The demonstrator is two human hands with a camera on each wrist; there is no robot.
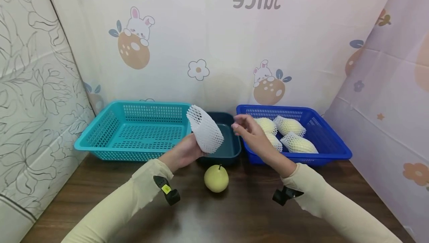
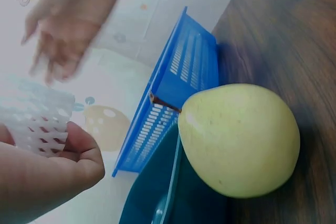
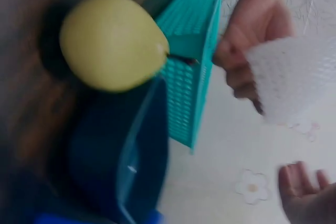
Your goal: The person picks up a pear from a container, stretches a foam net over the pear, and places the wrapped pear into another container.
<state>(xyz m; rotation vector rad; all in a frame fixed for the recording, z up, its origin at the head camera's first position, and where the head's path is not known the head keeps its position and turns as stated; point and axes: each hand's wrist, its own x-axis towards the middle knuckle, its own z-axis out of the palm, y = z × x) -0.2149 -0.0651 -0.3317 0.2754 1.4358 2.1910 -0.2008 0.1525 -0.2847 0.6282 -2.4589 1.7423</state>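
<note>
My left hand (image 1: 185,151) holds a white foam net sleeve (image 1: 208,134) by its lower side, above the front of the dark teal bin. The sleeve stands tilted, its open end up and to the left; in the left wrist view the thumb (image 2: 80,139) presses on the netting. To the right of the sleeve and apart from it, my right hand (image 1: 252,134) hovers with loosely bent fingers and nothing in them. A bare yellow-green pear (image 1: 216,179), stem up, sits on the table just in front of the bin, below both hands.
A turquoise basket (image 1: 151,148) stands at the left. The dark teal bin (image 1: 231,138) is in the middle. At the right, a blue basket (image 1: 321,156) contains several pears in foam nets (image 1: 291,127). A patterned curtain (image 1: 214,41) hangs behind the wooden table (image 1: 248,213).
</note>
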